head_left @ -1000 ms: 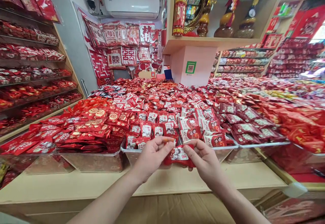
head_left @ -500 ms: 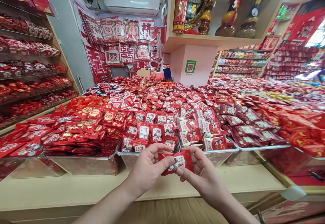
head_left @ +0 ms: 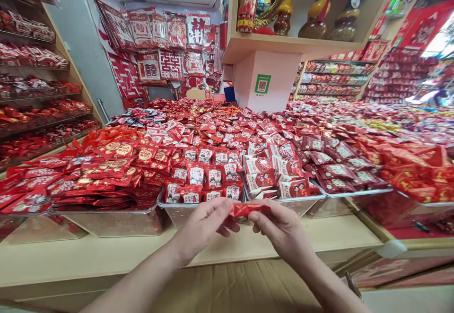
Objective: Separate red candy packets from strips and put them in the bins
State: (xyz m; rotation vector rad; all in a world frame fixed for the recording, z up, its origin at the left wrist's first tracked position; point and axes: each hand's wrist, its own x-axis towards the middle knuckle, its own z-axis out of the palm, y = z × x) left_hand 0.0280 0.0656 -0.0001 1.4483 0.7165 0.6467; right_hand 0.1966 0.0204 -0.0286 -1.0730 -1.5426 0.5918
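Note:
A small red candy packet [head_left: 244,209] is held between both hands, seen nearly edge-on, so its printed face is mostly hidden. My left hand [head_left: 209,223] pinches its left end between thumb and fingers. At the right end, my right hand [head_left: 278,221] grips it with the thumb below and the fingers over the top. Just behind the hands stands a clear plastic bin [head_left: 177,212] of red-and-white packets [head_left: 214,176] with printed figures. To its right, another clear bin [head_left: 301,204] holds cream-and-red packets [head_left: 260,180].
Bins of red packets [head_left: 117,171] and dark maroon packets [head_left: 336,169] line the pale counter [head_left: 117,254]. Stocked shelves [head_left: 39,67] rise at left. A wooden display cabinet [head_left: 266,43] juts out above the piles, over a pillar with a QR sign [head_left: 262,85].
The packet has turned from showing its printed front to lying nearly edge-on, still in both hands. The camera view has shifted slightly, so the surroundings sit higher and further left.

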